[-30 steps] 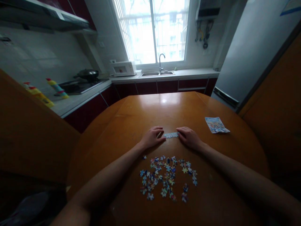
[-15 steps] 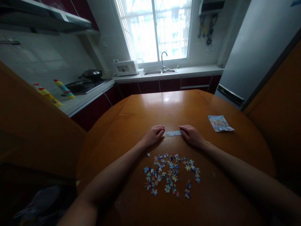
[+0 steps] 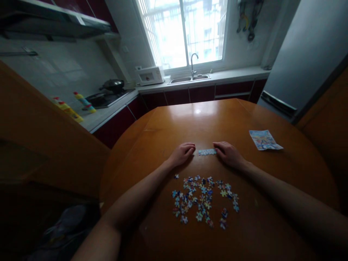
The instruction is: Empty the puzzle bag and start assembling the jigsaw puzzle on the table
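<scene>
A narrow strip of joined jigsaw pieces, pale blue and white, lies flat on the table between my hands. At its left, my left hand rests on the wood with fingers loosely bent, a small gap from the strip and nothing seen in it. My right hand lies at the opposite side, fingers reaching forward and thumb touching the strip's right end. Closer to me, many loose jigsaw pieces are spread in a heap between my forearms.
A creased picture sheet lies on the right part of the round wooden table. Beyond the table are a counter with a sink, a microwave, a wok on the stove and yellow bottles. A fridge stands at right.
The whole view has shifted slightly, so everything appears a little further right. Both hands keep nearly the same places around the strip, and the loose pieces have not moved.
</scene>
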A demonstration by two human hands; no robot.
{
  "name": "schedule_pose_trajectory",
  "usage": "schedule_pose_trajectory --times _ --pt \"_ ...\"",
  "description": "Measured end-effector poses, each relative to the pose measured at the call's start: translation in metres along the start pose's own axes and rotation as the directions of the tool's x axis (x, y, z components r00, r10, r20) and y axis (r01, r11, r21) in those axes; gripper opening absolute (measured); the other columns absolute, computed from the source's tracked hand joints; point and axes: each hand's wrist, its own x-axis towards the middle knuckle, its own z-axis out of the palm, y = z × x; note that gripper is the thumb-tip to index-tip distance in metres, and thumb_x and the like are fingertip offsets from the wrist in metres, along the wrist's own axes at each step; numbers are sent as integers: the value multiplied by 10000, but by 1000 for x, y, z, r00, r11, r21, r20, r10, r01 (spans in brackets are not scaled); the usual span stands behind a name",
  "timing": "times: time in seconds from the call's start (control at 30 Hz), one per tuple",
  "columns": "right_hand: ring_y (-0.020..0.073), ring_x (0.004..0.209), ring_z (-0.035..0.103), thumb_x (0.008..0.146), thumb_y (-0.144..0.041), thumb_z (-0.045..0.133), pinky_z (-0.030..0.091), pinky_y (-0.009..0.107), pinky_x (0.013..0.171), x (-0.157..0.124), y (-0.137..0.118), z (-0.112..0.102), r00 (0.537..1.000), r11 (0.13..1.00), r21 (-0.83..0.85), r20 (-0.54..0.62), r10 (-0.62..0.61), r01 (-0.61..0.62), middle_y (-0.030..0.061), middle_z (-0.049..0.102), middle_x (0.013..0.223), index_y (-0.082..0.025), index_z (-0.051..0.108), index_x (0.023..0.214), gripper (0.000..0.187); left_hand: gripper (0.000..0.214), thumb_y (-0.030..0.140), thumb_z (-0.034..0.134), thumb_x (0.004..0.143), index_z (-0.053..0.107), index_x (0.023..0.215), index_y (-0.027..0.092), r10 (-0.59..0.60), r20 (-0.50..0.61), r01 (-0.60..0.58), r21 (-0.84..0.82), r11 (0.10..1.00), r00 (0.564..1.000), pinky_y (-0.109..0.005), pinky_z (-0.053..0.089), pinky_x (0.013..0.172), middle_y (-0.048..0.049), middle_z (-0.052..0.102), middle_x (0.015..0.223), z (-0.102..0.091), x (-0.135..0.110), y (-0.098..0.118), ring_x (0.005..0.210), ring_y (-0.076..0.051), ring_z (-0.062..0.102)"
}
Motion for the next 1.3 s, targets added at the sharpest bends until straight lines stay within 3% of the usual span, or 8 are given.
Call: schedule_pose_trajectory --times 0.5,1.3 --pt "301 1141 671 955 -318 535 530 502 1009 -4 7 -1 999 996 80 -2 44 -44 128 719 1243 -215 679 1277 368 339 364 473 1026 757 1086 190 -16 1 16 -12 1000 1000 -444 493 1103 -103 710 1257 0 1 6 1224 -228 636" --pt "298 1164 663 954 -280 525 521 494 1032 -3 2 -4 998 994 88 12 66 -67 137 711 1265 -189 677 1293 382 322 359 487 1020 745 1112 189 -1 19 1 45 999 1000 -471 473 1132 -94 693 1294 -1 2 1 1256 -228 618"
